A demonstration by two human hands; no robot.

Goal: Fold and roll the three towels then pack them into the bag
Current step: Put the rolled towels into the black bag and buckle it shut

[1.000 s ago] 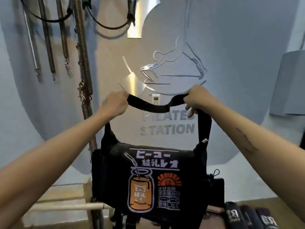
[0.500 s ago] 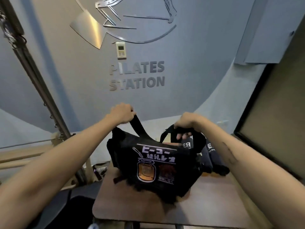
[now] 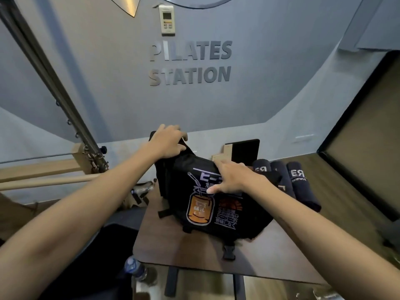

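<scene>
The left hand grips the black bag's top edge; the right hand lies flat, fingers spread, on its flap. To pack well, the person should lift that flap wide while the left fingers steady the bag, since the rolled towels wait just beyond the right fingertips.

Matt black cloth bag on a smooth wood-grain table.

Clearly a Pilates studio: raised grey letters spelling "PILATES STATION" on the blue-grey wall at upper centre, below a piece of a metal logo at the top edge. At left, a slanted metal frame with eyelets and wooden bars, seemingly exercise apparatus. Just above the lettering, a wall-mounted climate remote.
</scene>
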